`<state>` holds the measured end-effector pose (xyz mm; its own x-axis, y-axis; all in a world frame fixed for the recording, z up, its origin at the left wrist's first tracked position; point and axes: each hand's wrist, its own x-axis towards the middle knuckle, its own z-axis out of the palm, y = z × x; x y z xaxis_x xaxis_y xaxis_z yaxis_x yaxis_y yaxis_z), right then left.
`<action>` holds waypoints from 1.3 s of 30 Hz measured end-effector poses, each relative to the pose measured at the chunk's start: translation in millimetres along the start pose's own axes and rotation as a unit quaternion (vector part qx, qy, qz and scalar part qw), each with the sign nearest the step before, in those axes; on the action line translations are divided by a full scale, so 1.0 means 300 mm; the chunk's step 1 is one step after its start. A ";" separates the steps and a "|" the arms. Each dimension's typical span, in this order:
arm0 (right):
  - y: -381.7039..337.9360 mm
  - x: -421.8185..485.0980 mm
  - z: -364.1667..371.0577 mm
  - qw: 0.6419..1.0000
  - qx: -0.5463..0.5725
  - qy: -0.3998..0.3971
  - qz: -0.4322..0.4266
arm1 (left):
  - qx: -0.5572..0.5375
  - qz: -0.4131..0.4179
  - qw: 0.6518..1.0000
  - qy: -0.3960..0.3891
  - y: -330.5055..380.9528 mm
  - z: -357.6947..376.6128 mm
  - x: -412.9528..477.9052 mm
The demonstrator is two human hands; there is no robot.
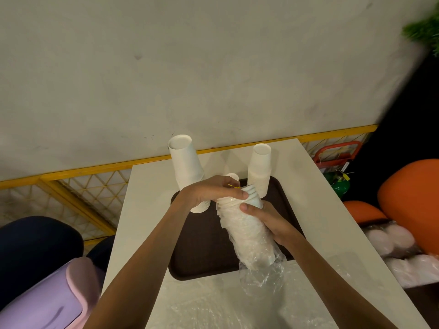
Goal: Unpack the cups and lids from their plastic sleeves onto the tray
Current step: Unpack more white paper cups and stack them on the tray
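A dark brown tray [202,255] lies on a white table. Two stacks of white paper cups stand upside down on it, a taller left stack [185,165] and a right stack [260,169]. Over the tray I hold a tilted stack of cups in a clear plastic sleeve [249,236]. My left hand [211,189] grips the stack's upper end, where several cup rims stick out of the sleeve. My right hand [268,219] wraps round the sleeved stack from the right. The sleeve's loose end [261,274] hangs crumpled near the tray's front edge.
An empty plastic sleeve [213,307] lies on the white table [320,210] in front of the tray. Bags of white lids [401,248] sit at the right beside orange seats. A purple and pink seat [54,298] is at the lower left. A yellow mesh rail runs behind.
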<state>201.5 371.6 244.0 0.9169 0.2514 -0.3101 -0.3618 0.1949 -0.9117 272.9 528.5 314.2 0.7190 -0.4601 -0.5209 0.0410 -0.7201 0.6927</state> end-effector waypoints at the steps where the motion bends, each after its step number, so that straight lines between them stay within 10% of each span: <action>1: 0.003 0.000 0.004 1.000 -0.003 -0.002 0.003 | -0.003 -0.001 1.000 0.002 -0.003 0.002 -0.002; 16: -0.002 -0.006 0.005 1.000 -0.028 -0.007 -0.012 | -0.016 -0.003 0.998 0.062 0.012 0.012 0.013; 25: 0.004 -0.022 -0.053 0.999 -0.007 0.049 -0.012 | -0.212 0.050 0.953 0.213 -0.007 -0.093 -0.044; 39: -0.009 -0.011 -0.084 0.989 0.068 0.124 -0.040 | -0.172 0.015 0.985 -0.026 -0.195 -0.056 -0.072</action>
<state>203.7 346.5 240.8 0.9504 -0.0071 -0.3110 -0.2909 0.3338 -0.8967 266.7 589.3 293.4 0.6873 -0.5114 -0.5159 0.2587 -0.4913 0.8317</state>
